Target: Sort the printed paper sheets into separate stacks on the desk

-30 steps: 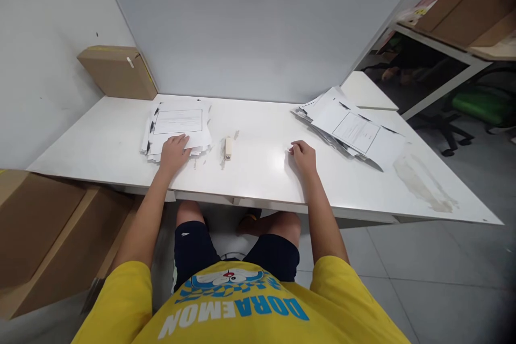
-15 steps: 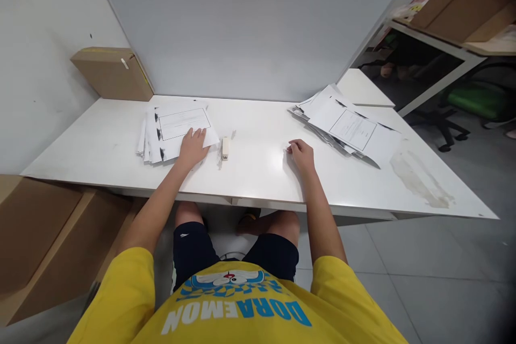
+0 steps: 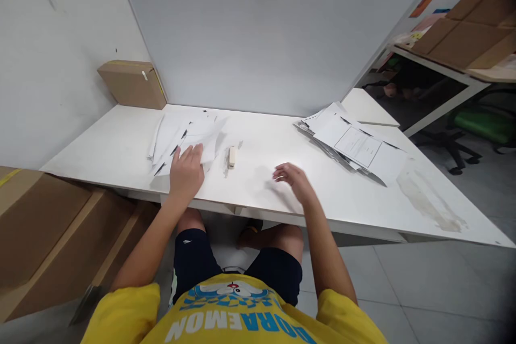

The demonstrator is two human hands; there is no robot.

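My left hand [image 3: 186, 174] is closed on the near part of a printed sheet of paper [image 3: 209, 137], which bends up off the left paper stack [image 3: 161, 131]. Its thumb and the gripped edge are partly hidden. My right hand [image 3: 293, 178] hovers over the white table, fingers loosely curled and apart, holding nothing. Between the hands, nearer the left, lies a small cream-coloured block [image 3: 231, 157]; it resembles a small stapler, but its kind is unclear. To the right of my right hand is an untidy pile of printed sheets [image 3: 358, 146].
A pale panel [image 3: 266, 37] rises along the back of the white table [image 3: 258, 129]. One cardboard box [image 3: 131, 85] stands at the back left corner, and larger cardboard [image 3: 44, 231] sits below on the left. A dried smear [image 3: 429, 201] marks the table's right end.
My left hand has drawn toward me, bending and turning the top sheet off the left stack. My right hand has lifted from the table and moved slightly left, its fingers loosening. The view has shifted a little.
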